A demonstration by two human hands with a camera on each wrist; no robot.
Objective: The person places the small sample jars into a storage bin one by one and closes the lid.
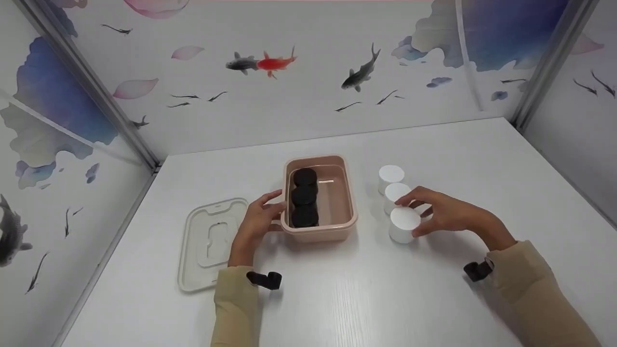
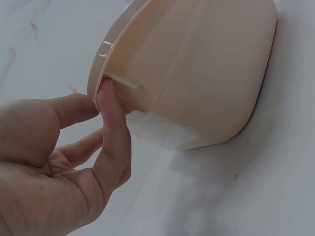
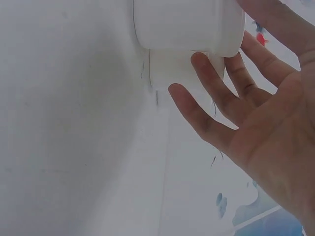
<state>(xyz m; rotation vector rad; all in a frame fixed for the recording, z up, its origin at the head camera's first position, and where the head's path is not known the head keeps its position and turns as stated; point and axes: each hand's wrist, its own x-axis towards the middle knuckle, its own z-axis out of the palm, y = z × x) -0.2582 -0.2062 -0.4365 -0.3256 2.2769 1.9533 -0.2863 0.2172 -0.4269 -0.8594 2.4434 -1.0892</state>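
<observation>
A pink rectangular box (image 1: 319, 235) with a raised rim stands mid-table, three black round-topped jars (image 1: 305, 217) lined up along its inner left side. My left hand (image 1: 258, 217) grips the box's left rim, thumb on top and a finger hooked beneath, as the left wrist view (image 2: 74, 147) shows. To the right of the box, three white round jars stand in a row. My right hand (image 1: 446, 212) holds the nearest white jar (image 1: 404, 226) between thumb and fingers. Behind it are the middle white jar (image 1: 396, 191) and the far white jar (image 1: 391, 174).
A pale lid (image 1: 193, 255) lies flat on the white table (image 1: 347, 299), left of the box and partly behind my left hand. Printed wall panels (image 1: 308, 111) border the table at the back and sides. Each wrist carries a small black camera (image 1: 272, 280).
</observation>
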